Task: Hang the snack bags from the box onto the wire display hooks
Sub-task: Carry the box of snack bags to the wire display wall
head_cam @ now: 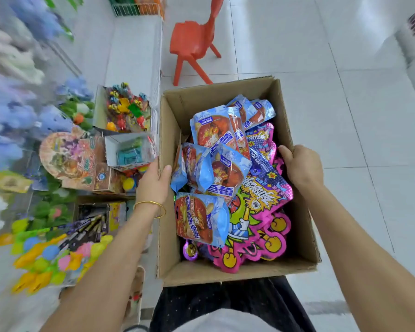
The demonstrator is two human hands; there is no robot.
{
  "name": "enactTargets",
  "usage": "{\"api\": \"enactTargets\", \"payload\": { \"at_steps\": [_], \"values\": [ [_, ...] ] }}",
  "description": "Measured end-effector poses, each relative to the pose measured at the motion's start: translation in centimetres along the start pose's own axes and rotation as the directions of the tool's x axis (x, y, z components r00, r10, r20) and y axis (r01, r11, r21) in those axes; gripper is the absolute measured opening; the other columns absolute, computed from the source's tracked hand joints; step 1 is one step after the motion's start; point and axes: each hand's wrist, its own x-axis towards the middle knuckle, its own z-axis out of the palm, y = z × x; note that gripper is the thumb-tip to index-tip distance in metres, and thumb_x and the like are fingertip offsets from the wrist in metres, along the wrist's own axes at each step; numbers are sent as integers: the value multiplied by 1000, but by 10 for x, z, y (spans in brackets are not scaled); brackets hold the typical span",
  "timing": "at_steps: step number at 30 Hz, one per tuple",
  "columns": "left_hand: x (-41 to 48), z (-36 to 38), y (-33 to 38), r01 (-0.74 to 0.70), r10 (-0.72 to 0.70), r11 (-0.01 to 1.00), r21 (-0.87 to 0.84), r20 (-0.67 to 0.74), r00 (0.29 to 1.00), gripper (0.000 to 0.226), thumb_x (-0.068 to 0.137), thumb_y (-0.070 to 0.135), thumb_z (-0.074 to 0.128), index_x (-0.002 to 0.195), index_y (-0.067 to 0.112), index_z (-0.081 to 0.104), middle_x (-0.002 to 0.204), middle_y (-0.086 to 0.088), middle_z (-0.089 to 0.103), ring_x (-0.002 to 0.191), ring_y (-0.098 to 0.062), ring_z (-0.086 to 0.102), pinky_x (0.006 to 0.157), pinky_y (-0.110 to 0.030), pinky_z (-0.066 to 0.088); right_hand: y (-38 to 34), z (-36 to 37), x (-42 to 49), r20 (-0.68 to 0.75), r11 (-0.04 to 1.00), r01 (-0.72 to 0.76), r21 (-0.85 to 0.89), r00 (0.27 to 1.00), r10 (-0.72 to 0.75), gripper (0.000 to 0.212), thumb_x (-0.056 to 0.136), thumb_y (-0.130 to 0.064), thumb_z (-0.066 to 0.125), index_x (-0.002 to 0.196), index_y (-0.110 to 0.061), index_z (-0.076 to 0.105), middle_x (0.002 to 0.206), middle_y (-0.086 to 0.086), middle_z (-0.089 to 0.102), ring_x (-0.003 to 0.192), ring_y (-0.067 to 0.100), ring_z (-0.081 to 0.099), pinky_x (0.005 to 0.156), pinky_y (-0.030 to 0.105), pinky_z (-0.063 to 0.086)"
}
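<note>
**Both hands gripping a box full of snack bags**

A person is holding an open cardboard box (pixel 213 94) by its two long sides, looking straight down into it. The left hand (pixel 153 180) is clamping the left wall, its thumb lying over the rim on the inside and its fingers hidden behind the cardboard; a gold bangle (pixel 151 207) is sitting on that wrist. The right hand (pixel 300 166) is gripping the right wall, its fingers curling over the rim into the box, just beside the bags.

Blue snack bags (pixel 211 130) are lying loosely heaped across the left and far part of the box, overlapping pink snack bags (pixel 261 195) that are filling the right and near part. Whether anything is supporting the box from below cannot be told.

To the left, blurred toy shelves (pixel 77 164) are showing packs of bright toys. Beyond the box, a red plastic chair (pixel 194 39) is standing on the white tiled floor (pixel 345 104).
</note>
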Motion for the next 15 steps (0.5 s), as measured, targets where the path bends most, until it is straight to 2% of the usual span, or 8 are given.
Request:
{"api": "enactTargets", "payload": {
  "at_steps": [4, 9, 15],
  "values": [
    [122, -25, 42, 27, -29, 999, -45, -35, 999, 49, 95, 37, 39, 140, 17, 36, 138, -11, 48, 126, -31, 44, 104, -45, 37, -84, -7, 123, 27, 997, 72, -17, 997, -71, 44, 97, -37, 42, 72, -2, 44, 87, 26, 60, 74, 33, 46, 62, 35, 30],
    [290, -60, 95, 30, -36, 998, -60, -108, 994, 47, 96, 32, 39, 139, 13, 36, 136, -9, 49, 125, -30, 45, 100, -39, 37, -207, 11, 284, 45, 986, 166, -29, 985, -165, 42, 97, -36, 41, 74, -1, 45, 91, 30, 61, 83, 40, 53, 64, 35, 31],
    [498, -125, 158, 48, -58, 997, -55, -181, 982, 43, 96, 27, 42, 136, 13, 39, 135, -12, 51, 123, -31, 47, 98, -35, 38, -361, 35, 462, 34, 978, 208, 31, 977, -209, 41, 98, -35, 41, 74, -2, 46, 93, 31, 61, 87, 43, 55, 64, 35, 33]
  ]
}}
